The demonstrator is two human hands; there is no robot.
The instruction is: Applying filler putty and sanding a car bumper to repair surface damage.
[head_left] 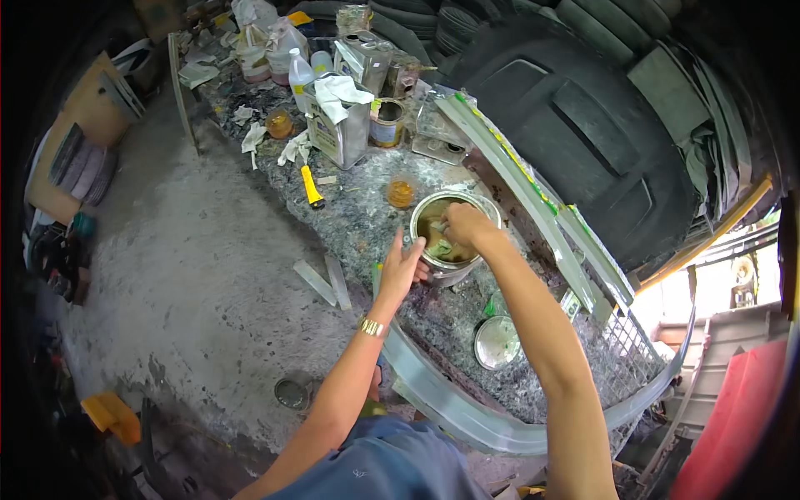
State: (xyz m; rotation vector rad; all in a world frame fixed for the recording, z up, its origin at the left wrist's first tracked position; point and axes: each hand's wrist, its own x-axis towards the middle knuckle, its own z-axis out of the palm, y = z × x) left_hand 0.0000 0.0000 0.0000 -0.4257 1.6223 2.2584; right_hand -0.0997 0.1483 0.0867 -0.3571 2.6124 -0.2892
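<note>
A large open metal can (457, 277) stands on the bench, with brownish-tan material and a yellow-green patch inside. My left hand (402, 271) is at its near left side, fingers spread and touching the outer wall. Over the can's mouth, my right hand (468, 225) reaches down with its fingers curled together. What those fingers hold is hidden. Just beyond the can sits a small tub of amber material (401, 193). A round metal lid (497, 342) lies on the bench nearer to me, beside my right forearm.
A rectangular metal tin (337, 133) with a white cloth on top, a yellow tube (312, 187) and a white bottle (300, 77) stand farther along. Long grey trim pieces (533, 200) edge the bench's right side. A curved grey bumper (467, 417) borders its near edge.
</note>
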